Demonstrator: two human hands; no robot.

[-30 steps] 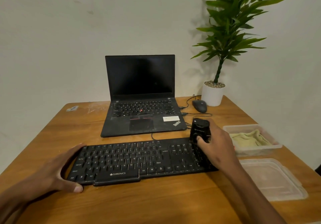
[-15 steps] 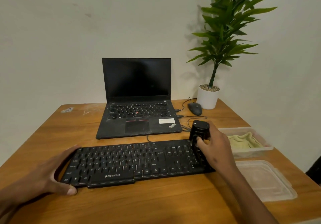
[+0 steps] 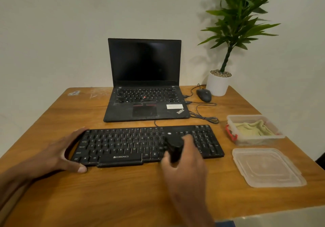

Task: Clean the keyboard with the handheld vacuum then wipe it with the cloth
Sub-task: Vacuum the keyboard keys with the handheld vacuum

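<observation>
A black wired keyboard [image 3: 123,144] lies across the middle of the wooden table [image 3: 123,191]. My right hand [image 3: 186,163] grips a small black handheld vacuum [image 3: 173,147] and holds it down on the keys right of the keyboard's centre. My left hand [image 3: 58,152] holds the keyboard's left end, thumb at the front edge and fingers curled round the back corner. A pale green cloth [image 3: 253,129] lies crumpled in a clear plastic box [image 3: 246,139] to the right of the keyboard.
An open black laptop [image 3: 146,89] stands behind the keyboard, with cables [image 3: 204,117] running off its right side. A dark mouse [image 3: 204,94] and a potted plant [image 3: 219,84] sit at the back right. The box's clear lid [image 3: 267,167] lies near the right edge.
My right hand has slid the vacuum leftward along the keyboard, from the number pad at the right end to near the centre. My left hand stays on the left end.
</observation>
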